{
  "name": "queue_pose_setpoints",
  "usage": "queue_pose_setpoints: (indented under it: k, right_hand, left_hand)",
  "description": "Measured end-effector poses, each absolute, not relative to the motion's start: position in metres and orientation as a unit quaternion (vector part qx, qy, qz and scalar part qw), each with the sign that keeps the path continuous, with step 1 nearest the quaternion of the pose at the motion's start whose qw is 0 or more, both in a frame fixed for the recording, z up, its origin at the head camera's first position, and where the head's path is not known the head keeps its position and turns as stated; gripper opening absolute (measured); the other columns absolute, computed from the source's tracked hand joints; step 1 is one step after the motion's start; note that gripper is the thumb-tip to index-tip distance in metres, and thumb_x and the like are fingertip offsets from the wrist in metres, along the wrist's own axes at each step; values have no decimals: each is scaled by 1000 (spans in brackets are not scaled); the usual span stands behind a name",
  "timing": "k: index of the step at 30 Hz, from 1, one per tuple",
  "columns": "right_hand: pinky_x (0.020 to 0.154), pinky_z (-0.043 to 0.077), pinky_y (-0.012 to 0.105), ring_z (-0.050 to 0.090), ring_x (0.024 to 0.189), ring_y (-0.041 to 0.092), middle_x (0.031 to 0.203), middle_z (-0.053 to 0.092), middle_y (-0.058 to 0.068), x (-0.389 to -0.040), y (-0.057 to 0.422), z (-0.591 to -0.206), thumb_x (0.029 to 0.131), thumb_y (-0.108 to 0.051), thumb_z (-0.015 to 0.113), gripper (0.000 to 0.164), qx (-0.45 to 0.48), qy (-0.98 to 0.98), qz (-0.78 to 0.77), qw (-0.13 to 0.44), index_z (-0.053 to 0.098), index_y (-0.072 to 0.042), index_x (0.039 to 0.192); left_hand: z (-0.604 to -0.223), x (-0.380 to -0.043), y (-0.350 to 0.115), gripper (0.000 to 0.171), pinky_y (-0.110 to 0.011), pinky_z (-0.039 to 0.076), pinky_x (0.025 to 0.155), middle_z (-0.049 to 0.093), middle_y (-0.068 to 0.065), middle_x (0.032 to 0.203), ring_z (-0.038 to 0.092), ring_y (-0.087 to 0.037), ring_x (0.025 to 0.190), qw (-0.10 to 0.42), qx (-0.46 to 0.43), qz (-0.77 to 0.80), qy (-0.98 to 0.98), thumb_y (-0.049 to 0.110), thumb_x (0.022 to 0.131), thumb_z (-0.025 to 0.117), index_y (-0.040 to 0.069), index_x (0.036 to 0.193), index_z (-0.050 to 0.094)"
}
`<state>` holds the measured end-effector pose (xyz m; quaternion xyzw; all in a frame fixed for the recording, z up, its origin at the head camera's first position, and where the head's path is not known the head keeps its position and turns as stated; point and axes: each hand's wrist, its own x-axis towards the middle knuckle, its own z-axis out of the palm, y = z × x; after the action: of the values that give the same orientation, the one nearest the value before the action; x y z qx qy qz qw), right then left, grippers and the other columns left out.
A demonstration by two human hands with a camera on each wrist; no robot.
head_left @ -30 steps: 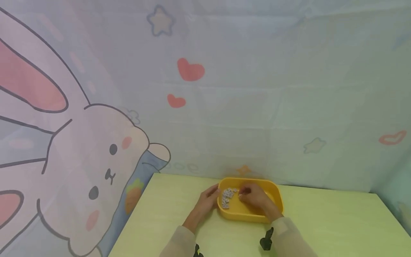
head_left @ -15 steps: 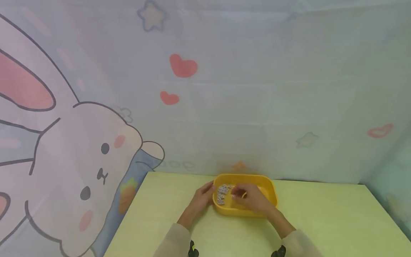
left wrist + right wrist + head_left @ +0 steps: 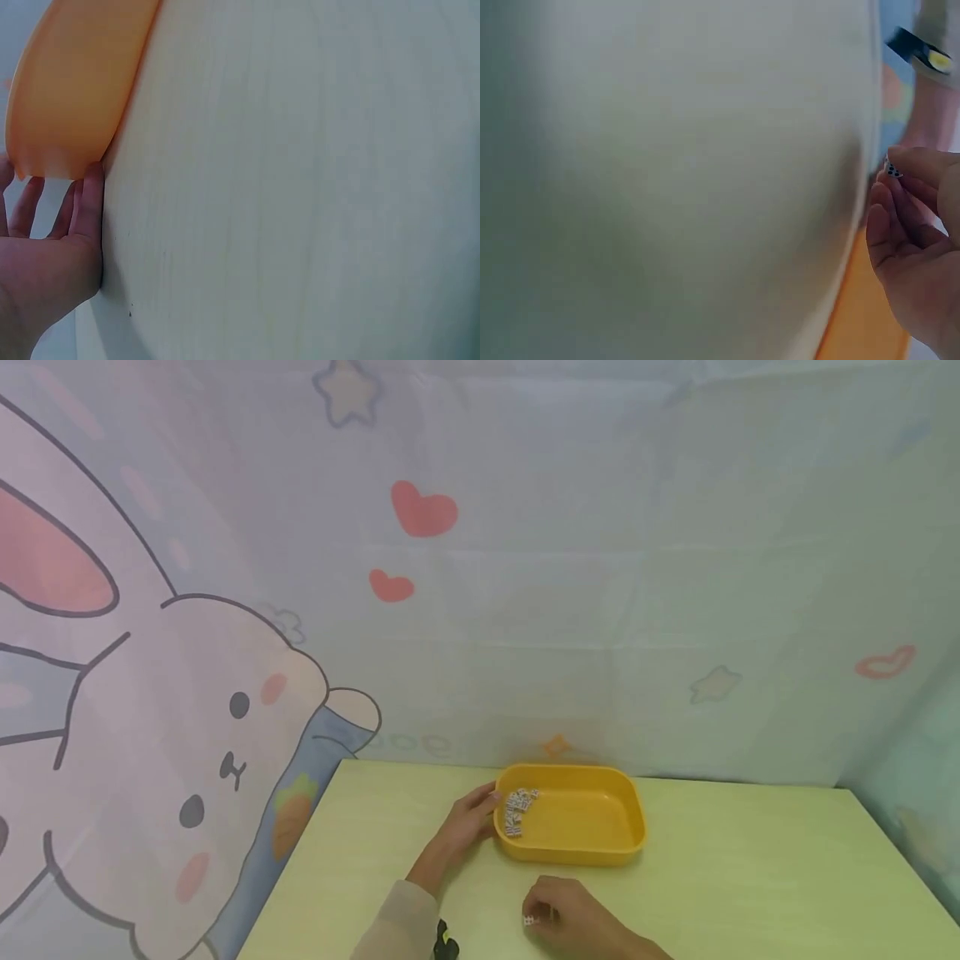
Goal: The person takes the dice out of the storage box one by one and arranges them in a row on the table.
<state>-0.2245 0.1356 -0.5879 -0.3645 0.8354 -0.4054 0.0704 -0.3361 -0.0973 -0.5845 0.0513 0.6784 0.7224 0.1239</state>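
My left hand [image 3: 467, 823] rests its extended fingers against the left end of a yellow plastic tray [image 3: 570, 854]; in the left wrist view, the fingertips touch the outside of that end wall. Inside the tray, several small white dice [image 3: 515, 814] with dark dots lie bunched along the left side. In front of the tray, over the near part of the table, my right hand [image 3: 572, 917] pinches one white die [image 3: 528, 921] between thumb and fingers. The right wrist view shows black dots on the pinched die [image 3: 892, 171].
The tray stands on a pale yellow-green table [image 3: 750, 860], near its back edge. Behind it hangs a cloth backdrop [image 3: 562, 610] printed with a rabbit, hearts and stars. A black device [image 3: 446, 941] sits at the left wrist.
My right hand has come out of the tray toward me with a die in its fingers. The left hand stays at the tray's left end. The head view has shifted slightly.
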Motion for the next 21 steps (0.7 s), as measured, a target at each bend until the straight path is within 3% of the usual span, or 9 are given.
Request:
queue_pose_setpoints:
  k: [7, 21]
  right_hand:
    - [83, 55, 21, 56, 88, -2, 96, 61, -19, -219, 129, -595, 95, -15, 80, 10, -330, 839, -404, 153, 73, -23, 98]
    - [82, 54, 21, 55, 88, 1, 96, 59, -15, -220, 129, -592, 95, -15, 79, 10, -310, 834, -412, 195, 73, -22, 97]
  left_hand:
    - [-586, -338, -97, 56, -38, 62, 99, 48, -25, 158, 58, -38, 135, 131, 43, 732, 668, 26, 111, 60, 0, 158, 46]
    - [-587, -338, -97, 56, -38, 62, 100, 48, -25, 158, 59, -36, 134, 130, 40, 732, 668, 27, 110, 62, 1, 158, 47]
